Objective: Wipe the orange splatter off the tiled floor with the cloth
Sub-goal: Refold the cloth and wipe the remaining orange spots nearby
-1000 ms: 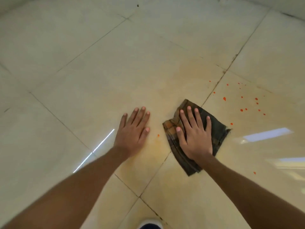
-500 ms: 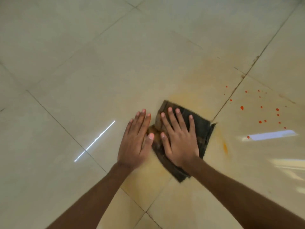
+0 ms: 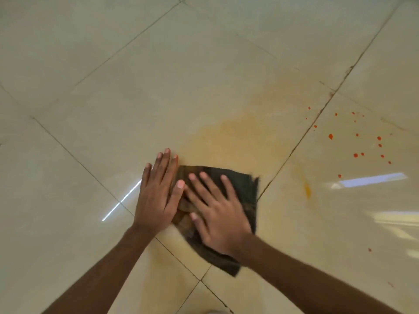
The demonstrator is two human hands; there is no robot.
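Observation:
A dark checked cloth (image 3: 243, 189) lies flat on the cream tiled floor (image 3: 158, 87). My right hand (image 3: 217, 211) presses down on it with fingers spread. My left hand (image 3: 158, 191) lies flat on the tile right beside it, its thumb touching the cloth's left edge. A pale orange smear (image 3: 235, 141) spreads over the tile just beyond the cloth. Several small orange-red drops (image 3: 358, 143) dot the tile to the far right, and a short orange streak (image 3: 307, 190) lies right of the cloth.
Dark grout lines (image 3: 301, 137) cross the glossy floor diagonally. Bright light reflections (image 3: 371, 179) show on the tiles at right and a thin one at left (image 3: 122, 199). A bit of a shoe (image 3: 213, 312) shows at the bottom edge.
My right hand has slid the cloth leftward until it meets my left hand. A pale orange film and a streak now show on the tiles it passed over.

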